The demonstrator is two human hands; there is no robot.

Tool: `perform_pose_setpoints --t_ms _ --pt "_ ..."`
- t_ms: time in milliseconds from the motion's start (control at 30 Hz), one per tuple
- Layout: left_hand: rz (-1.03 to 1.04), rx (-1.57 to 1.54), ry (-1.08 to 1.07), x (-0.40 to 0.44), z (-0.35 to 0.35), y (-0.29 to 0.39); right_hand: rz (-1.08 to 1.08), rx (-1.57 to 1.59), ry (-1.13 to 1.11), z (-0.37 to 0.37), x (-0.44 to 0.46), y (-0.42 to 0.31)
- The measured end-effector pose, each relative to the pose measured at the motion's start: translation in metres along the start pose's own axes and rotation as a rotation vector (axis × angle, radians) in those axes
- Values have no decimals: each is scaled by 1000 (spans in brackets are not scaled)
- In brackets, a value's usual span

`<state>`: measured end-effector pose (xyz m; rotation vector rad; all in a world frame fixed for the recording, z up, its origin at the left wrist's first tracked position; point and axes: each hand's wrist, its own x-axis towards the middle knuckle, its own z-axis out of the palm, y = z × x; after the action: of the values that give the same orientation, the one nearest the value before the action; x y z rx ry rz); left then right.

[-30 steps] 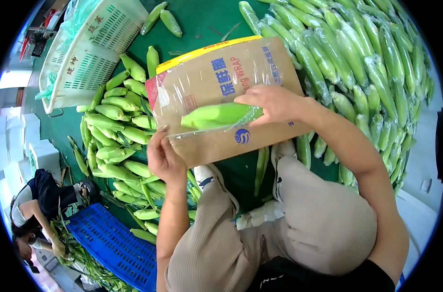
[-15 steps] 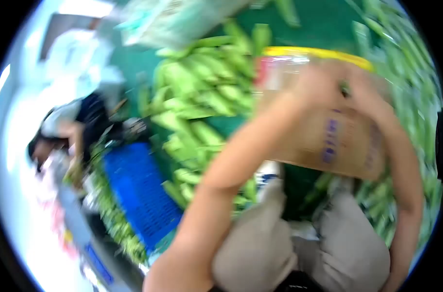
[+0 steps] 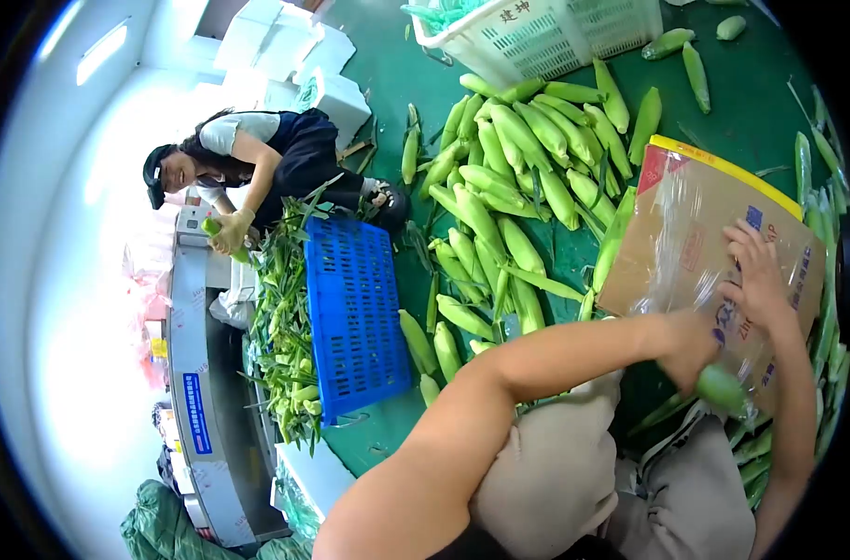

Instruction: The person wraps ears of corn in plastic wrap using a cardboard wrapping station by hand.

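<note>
A brown cardboard box (image 3: 663,252) with a yellow edge, printed lettering and shiny clear film or tape lies tilted in front of my knees. My right hand (image 3: 756,275) rests on its face with fingers spread, holding nothing. Over the near part of the box, my left hand (image 3: 688,350) is bent downward and blurred. It is closed on a green rounded object (image 3: 721,387), smeared by motion, whose kind I cannot make out. To the left of the box, many green ears of corn in husks (image 3: 514,149) are heaped on the green floor.
A blue perforated crate (image 3: 355,317) stands left, beside leafy green trimmings (image 3: 285,364). A white crate (image 3: 537,42) is at the top. Long green stalks (image 3: 822,233) line the right. Another person (image 3: 257,159) crouches at left, holding something green near a steel machine (image 3: 196,373).
My view has swung left, so the box now sits farther right. My hands, together at its upper part before, are apart: the right flat on the box, the left lower with the green object.
</note>
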<state>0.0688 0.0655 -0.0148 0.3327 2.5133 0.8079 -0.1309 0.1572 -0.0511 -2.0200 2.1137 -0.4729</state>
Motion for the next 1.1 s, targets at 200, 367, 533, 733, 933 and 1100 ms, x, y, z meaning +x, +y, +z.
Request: perform_pose_setpoints --t_ms 200,367,533,733,933,1100 --pt "-1 -498 -609 -60 57 37 0 -28 91 3 -6 -3" --pt "198 -531 -503 -84 32 15 35 631 -488 -66 -49 -109" --pt "-71 -662 234 -137 -29 -4 283 1251 -720 -17 -101 -135" --pt "64 -1680 1273 -68 -5 27 44 1227 148 10 -51 -141" --pt "473 -1551 760 -64 -11 -13 343 1806 -369 12 -78 -142" --pt "-438 -811 1463 -77 -13 -131 811 1421 173 -46 -149 -32"
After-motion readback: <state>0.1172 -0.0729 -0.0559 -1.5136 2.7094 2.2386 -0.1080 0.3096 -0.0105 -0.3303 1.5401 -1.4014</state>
